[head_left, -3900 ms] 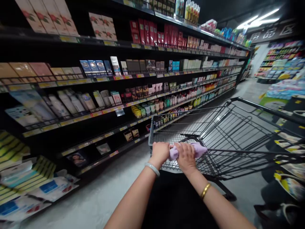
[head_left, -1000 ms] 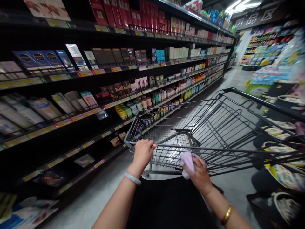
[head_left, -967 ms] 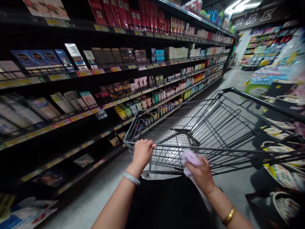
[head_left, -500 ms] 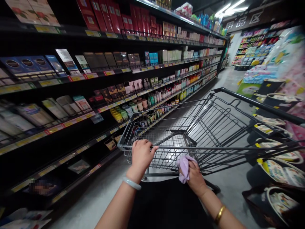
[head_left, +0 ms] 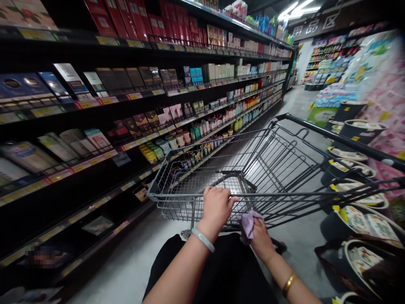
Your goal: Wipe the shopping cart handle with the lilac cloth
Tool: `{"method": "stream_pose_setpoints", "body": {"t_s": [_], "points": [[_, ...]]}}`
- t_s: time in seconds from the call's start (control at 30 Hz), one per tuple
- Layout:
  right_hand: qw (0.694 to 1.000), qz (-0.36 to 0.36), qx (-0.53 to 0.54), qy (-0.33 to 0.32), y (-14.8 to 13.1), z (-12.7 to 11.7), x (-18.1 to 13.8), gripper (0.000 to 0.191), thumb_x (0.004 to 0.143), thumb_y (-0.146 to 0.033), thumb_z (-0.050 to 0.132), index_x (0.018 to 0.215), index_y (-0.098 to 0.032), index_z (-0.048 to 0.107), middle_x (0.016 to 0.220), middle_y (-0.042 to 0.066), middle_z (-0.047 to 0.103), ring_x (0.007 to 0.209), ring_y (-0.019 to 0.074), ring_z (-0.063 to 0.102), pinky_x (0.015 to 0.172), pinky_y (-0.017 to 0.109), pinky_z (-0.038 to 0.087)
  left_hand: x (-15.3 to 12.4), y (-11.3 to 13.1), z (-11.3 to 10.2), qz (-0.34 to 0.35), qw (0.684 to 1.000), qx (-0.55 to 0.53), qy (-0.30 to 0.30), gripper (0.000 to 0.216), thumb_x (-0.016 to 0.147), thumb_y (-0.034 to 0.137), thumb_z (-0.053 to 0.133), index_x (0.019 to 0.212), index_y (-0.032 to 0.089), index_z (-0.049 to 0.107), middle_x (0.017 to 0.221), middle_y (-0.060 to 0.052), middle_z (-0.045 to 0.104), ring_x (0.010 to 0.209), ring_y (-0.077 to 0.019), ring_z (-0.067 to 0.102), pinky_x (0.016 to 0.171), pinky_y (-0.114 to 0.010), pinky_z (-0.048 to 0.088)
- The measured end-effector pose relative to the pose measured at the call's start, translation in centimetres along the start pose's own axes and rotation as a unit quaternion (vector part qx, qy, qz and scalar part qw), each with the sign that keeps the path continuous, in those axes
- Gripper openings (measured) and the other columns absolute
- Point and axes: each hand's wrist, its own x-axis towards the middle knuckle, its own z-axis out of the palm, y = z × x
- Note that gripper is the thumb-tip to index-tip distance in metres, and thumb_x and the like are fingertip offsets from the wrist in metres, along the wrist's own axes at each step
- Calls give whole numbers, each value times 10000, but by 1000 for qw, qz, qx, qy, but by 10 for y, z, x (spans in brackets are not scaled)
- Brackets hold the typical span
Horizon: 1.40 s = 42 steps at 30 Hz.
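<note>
A black wire shopping cart (head_left: pixel 202 195) stands sideways in front of me, its basket holding nothing that I can see. My left hand (head_left: pixel 218 204), with a pale bangle at the wrist, is closed over the cart's near top rail. Lower and to the right, my right hand (head_left: pixel 261 236) grips a crumpled lilac cloth (head_left: pixel 247 226) against the wire side of the basket. A gold bracelet circles that wrist. The fingertips of my right hand are partly hidden behind the cloth.
Long shelves (head_left: pixel 139 143) of boxed and bottled toiletries run along the left. Dark round tubs (head_left: pixel 363 257) of packaged goods line the right side, beside a pink plastic-wrapped stack (head_left: pixel 379 101). The cart's push handle (head_left: pixel 341 137) points right. Grey floor (head_left: pixel 126 253) lies beneath.
My left hand has slid right along the top rail, nearer to my right hand. The cloth hand has shifted slightly right and down along the basket side. The view has moved a little.
</note>
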Motion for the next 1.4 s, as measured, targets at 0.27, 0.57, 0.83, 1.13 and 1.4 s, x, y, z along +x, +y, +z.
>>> {"method": "stream_pose_setpoints", "body": {"t_s": [0.27, 0.57, 0.83, 1.13, 1.4], "points": [[995, 35, 25, 85, -1, -85, 60, 290, 904, -128, 472, 895, -263, 728, 1016, 38, 691, 1059, 222, 552, 987, 419, 399, 2, -1, -4, -13, 1000, 11, -5, 458, 938, 583, 452, 762, 206, 642, 761, -55, 675, 807, -224, 584, 855, -407, 310], [998, 27, -58, 22, 31, 1, -30, 385, 747, -72, 479, 968, -256, 735, 881, 47, 699, 996, 259, 566, 911, 428, 441, 2, -3, -8, -9, 1000, 26, -12, 487, 938, 601, 438, 741, 198, 627, 756, -43, 680, 792, -205, 580, 812, -388, 305], [990, 80, 67, 91, 36, -87, 32, 378, 725, -34, 453, 940, -235, 691, 1055, 53, 660, 1049, 235, 559, 932, 435, 443, 2, -4, -11, -9, 999, 41, -20, 482, 948, 593, 427, 745, 200, 618, 778, -29, 688, 800, -205, 581, 776, -377, 290], [992, 95, -1, 85, 52, -49, -16, 447, 646, -18, 419, 969, -209, 662, 1040, 88, 627, 1038, 259, 519, 896, 440, 462, 2, -2, -13, -25, 998, 48, -36, 492, 948, 605, 412, 758, 203, 624, 795, -38, 691, 831, -223, 583, 737, -358, 286], [971, 164, 27, 170, 52, -93, 37, 302, 683, -114, 480, 891, -210, 677, 1011, 62, 642, 1015, 241, 553, 908, 411, 401, -1, 4, -14, -56, 995, 67, -50, 468, 954, 578, 417, 803, 206, 656, 830, -59, 698, 864, -241, 590, 751, -365, 303]]}}
